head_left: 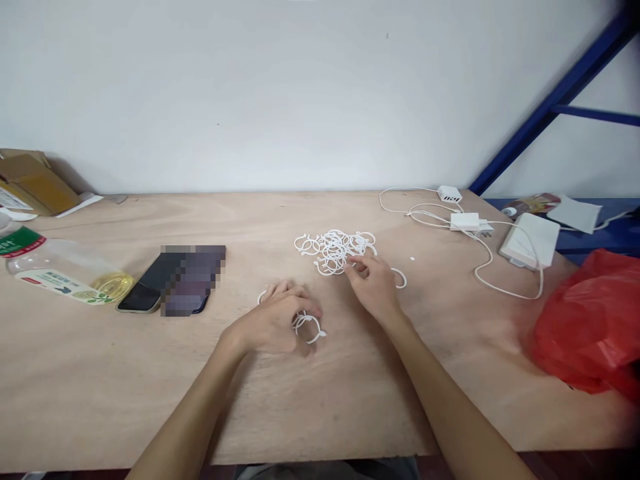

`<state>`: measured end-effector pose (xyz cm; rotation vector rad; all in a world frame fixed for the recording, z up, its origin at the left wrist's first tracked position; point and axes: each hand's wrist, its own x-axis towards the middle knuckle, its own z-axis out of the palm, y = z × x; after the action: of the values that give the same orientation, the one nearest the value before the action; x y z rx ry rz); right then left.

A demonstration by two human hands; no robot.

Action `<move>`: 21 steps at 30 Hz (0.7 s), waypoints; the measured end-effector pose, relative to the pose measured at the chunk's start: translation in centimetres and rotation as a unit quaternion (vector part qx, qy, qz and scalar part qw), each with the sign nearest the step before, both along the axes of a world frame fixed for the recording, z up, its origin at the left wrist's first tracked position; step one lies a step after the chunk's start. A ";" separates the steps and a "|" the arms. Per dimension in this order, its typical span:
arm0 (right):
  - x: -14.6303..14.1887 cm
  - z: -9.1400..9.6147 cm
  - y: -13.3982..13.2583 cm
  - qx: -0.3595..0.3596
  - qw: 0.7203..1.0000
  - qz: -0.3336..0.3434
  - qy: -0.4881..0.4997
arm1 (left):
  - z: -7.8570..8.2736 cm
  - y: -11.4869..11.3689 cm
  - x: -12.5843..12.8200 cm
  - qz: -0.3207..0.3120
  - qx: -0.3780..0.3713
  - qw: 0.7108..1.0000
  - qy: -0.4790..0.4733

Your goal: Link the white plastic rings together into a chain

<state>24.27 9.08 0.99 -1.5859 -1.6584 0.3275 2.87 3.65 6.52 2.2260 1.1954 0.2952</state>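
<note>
Left hand (280, 320) rests on the desk (150, 373), fingers curled around a small bunch of white plastic rings (309, 327) that stick out on its right side. At least two or three rings in the bunch, maybe linked together; hard to tell at this size. One more ring edge (261, 297) peeks out just behind the left knuckles.

Right hand (373, 283) reaches forward to the loose pile of rings (334, 250) in the middle of the desk, fingertips pinched at the near edge of the pile, seemingly on one ring. A single ring (400, 278) lies just beside the right hand, and a tiny white bit (412, 258) sits apart.

Progress, judging by counts: only a few rings gathered in the left hand, most sit in the pile, so the work looks early, bulk left.

Pose: both forearms come in from the bottom edge, angled toward each other. Left wrist low, palm down and turned inward. Right arm stretched farther, palm down, fingers bent.

Around: phone (173, 280) and a lying bottle (65, 273) to the left, cardboard box (33, 183) at the far left, white chargers with cables (467, 221) to the right, red plastic bag (590, 327) at the right edge.
</note>
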 end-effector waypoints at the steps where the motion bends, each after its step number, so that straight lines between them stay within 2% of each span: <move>1: -0.3 -0.2 0.0 0.005 1.000 0.005 -0.021 | 0.0 0.0 0.1 0.003 -0.005 1.000 -0.004; 6: -0.9 -0.6 0.1 0.008 0.996 -0.007 -0.086 | -1.1 0.6 1.2 0.100 0.040 0.991 -0.076; 11: -0.8 -0.2 0.1 0.009 0.997 -0.052 -0.058 | -2.8 1.0 2.1 0.132 0.087 0.982 -0.100; 16: -1.3 0.5 -0.4 0.001 0.997 -0.057 0.043 | -3.5 0.8 2.9 0.125 0.107 0.981 -0.102; 21: -1.8 1.3 -0.7 -0.026 0.979 -0.056 0.195 | -3.8 0.7 3.4 0.100 0.127 0.985 -0.060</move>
<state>22.43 8.34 2.30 -1.5305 -1.2636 0.5864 6.31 4.35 2.77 2.2632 1.3827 0.6867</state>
